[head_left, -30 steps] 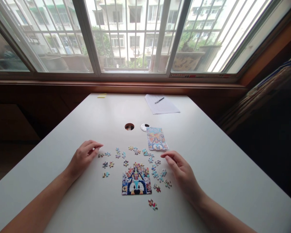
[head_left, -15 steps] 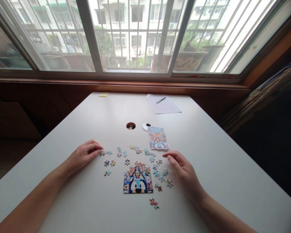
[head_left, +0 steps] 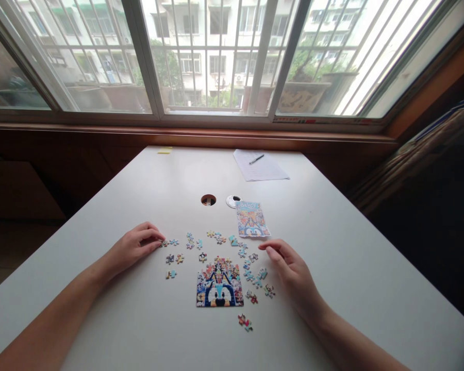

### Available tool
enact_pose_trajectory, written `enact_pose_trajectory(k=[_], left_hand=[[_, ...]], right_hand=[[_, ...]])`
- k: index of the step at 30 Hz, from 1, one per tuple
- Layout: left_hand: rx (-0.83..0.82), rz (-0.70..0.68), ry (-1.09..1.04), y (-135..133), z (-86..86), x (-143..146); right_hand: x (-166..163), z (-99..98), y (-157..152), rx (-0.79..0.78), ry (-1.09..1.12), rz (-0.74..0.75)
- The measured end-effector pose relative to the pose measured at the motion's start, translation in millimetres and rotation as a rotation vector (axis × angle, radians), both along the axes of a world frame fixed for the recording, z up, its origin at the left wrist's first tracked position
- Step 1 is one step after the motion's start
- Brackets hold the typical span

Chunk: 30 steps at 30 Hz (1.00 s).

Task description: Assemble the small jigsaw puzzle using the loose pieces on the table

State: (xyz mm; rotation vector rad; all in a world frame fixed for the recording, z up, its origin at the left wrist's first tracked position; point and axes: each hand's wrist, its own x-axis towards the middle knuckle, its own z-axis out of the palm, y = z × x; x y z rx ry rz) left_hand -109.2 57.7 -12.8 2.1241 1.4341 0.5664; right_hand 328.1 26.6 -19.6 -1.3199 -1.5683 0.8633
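Observation:
My left hand (head_left: 139, 243) rests at the left of the loose pieces, its thumb and fingertips drawn together on the edge of a puzzle piece (head_left: 164, 243), which they partly cover. In the middle lies a partly assembled jigsaw puzzle (head_left: 220, 289) with a blue cartoon dog's face at its bottom and an uneven upper edge. My right hand (head_left: 288, 263) hovers or rests right of the loose pieces, index finger stretched out and thumb apart, with nothing visible in it. Beside it are blue puzzle pieces (head_left: 260, 277) and a darker piece (head_left: 269, 291).
Above the right hand lies a printed picture sheet (head_left: 252, 220), overlapping a round metal-rimmed hole (head_left: 232, 201). Another hole (head_left: 208, 200) is left of it. Farther back are paper sheets (head_left: 263, 170) with a pen (head_left: 257, 159) and a yellow slip (head_left: 164, 150). More pieces (head_left: 245, 322) lie near the front.
My left fingertips have shifted slightly onto the puzzle piece, covering more of it. The right hand has barely moved.

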Motion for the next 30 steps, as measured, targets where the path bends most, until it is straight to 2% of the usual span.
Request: enact_pose_trajectory(k=[30], left_hand=[[0.023, 0.010, 0.005, -1.2, 0.7, 3.4]], right_hand=[[0.1, 2.4, -0.2, -0.006, 0.004, 0.019]])
